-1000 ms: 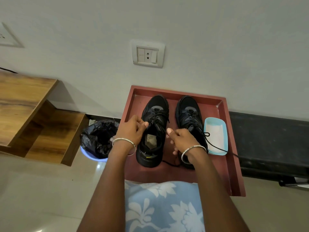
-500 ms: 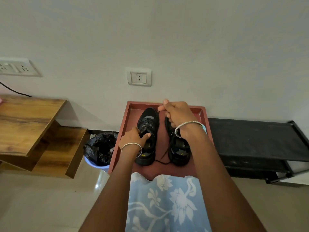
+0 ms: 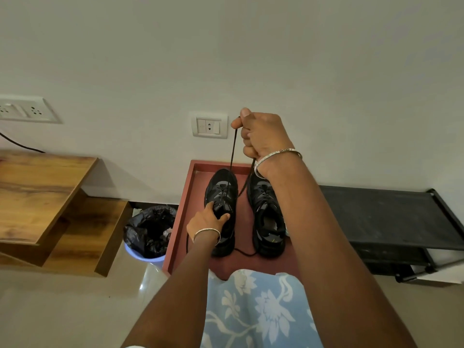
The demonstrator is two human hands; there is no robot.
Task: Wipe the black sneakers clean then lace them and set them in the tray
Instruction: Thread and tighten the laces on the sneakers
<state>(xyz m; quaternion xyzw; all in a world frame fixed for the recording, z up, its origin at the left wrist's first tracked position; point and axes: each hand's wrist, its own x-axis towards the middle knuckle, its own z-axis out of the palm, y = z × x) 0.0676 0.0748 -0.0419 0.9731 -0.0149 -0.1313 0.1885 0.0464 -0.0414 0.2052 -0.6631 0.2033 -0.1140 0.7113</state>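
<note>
Lacing the black sneaker (image 3: 222, 194) on the person's left, standing toe to the wall in the red tray (image 3: 179, 222) just beside its mate (image 3: 266, 209). Drawing the black lace (image 3: 234, 149) up taut from the front eyelets with the right hand (image 3: 261, 136), raised well above the tray, fingers curled tight round the strands and thumb pinching on top. Pinning that same sneaker down with the left hand (image 3: 207, 218), index finger and thumb spread across the throat, pressing rather than gripping. Trailing slack lace over the tray floor by the two heels. Reading this as the lacing step, mid-pull, with both sneakers already sitting in the tray; being unable to tell how many eyelets remain unthreaded, or how far the mate is laced. Calling next, most likely, for easing the pull, finding the free end and feeding it through the following eyelet while keeping the sneaker pinned. Flanking the tray: a lined waste bin (image 3: 150, 229) on one side, a black rack (image 3: 376, 214) on the other, wooden shelves (image 3: 37, 192) beyond the bin, a wall switch (image 3: 209, 126) above, a floral cloth (image 3: 256, 310) nearest the camera.
</note>
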